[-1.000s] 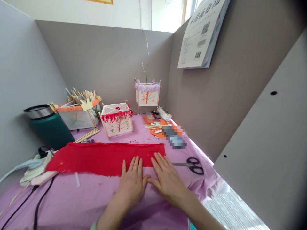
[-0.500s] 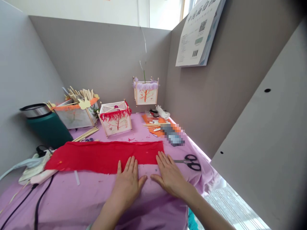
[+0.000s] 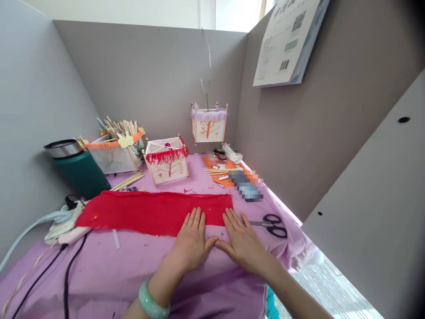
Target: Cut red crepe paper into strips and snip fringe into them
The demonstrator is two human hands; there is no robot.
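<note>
My left hand (image 3: 191, 241) and my right hand (image 3: 244, 241) lie flat and open, palms down, side by side with thumb tips almost meeting, holding nothing. A pale green bangle (image 3: 151, 302) circles my left wrist. Both hands rest on the purple cloth (image 3: 133, 270) covering the table, and their fingertips overlap the near edge of a long strip of red paper (image 3: 146, 212) that stretches away to my left. Just right of my right hand lie black-handled scissors (image 3: 270, 224). Far to the left of my left hand, black cables (image 3: 63, 274) run toward a white power strip (image 3: 71, 232). Beyond the red strip stand a small lantern with red fringe (image 3: 167, 160), a box of wooden sticks (image 3: 114, 150), and a dark green flask (image 3: 78, 168). Farther back, a lantern with purple fringe (image 3: 209, 124) hangs before the grey partition (image 3: 149, 79).
</note>
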